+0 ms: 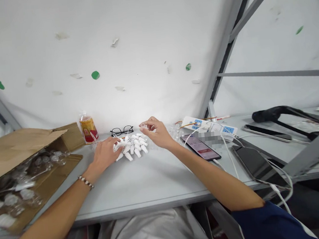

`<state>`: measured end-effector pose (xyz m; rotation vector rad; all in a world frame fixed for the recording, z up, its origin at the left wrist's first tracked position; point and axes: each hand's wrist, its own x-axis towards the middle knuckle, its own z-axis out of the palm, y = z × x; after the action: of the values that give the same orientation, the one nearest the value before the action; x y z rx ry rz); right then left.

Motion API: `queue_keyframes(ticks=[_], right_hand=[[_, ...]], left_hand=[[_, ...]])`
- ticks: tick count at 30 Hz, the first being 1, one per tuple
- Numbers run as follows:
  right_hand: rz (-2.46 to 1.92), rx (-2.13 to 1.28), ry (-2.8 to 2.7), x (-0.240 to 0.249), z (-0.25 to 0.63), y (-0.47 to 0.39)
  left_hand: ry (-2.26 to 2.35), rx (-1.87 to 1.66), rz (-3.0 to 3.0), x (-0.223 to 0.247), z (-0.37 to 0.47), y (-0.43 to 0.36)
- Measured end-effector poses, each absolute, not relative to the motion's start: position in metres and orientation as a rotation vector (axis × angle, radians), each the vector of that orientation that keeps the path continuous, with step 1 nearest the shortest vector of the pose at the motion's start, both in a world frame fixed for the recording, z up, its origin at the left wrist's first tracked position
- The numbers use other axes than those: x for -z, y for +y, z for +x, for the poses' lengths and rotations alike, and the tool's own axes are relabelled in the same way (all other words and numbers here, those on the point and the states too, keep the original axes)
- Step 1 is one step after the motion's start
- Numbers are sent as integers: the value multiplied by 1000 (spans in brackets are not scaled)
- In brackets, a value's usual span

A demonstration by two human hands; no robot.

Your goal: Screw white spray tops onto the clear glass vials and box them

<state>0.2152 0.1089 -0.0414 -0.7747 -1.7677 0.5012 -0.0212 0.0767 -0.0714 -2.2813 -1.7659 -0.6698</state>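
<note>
A pile of white spray pump heads point(135, 148), some with thin tubes, lies on the grey table in front of me. My left hand point(106, 153) rests at the pile's left side, fingers curled closed around one of the white heads, which they partly hide. To the right and slightly above the pile, my right hand point(157, 132) pinches a small clear plastic cap point(142, 125) between thumb and fingers. More clear plastic pieces point(174, 132) lie behind my right wrist, partly covered by it.
On the left, an open cardboard box point(68, 169) holds several clear bottles point(28, 196). Glasses point(122, 131) and a red-yellow container point(88, 129) stand near the wall. To the right are a power strip point(188, 121), phones point(200, 147) with white cables, and a black curved object point(280, 113).
</note>
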Motion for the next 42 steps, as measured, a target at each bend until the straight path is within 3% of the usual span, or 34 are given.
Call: queue_keyframes(ticks=[8,20,42], right_hand=[[-832,-385,-1967,27,247,120],[-1020,-734,-2327,15,282,125],[-1287,-448,-2568,19,294,129]], left_hand=[[-1803,616,-2252,66,-21,72],[-1833,612,-2280,65,-20,70],[-1831,693,-2288,70,-21,71]])
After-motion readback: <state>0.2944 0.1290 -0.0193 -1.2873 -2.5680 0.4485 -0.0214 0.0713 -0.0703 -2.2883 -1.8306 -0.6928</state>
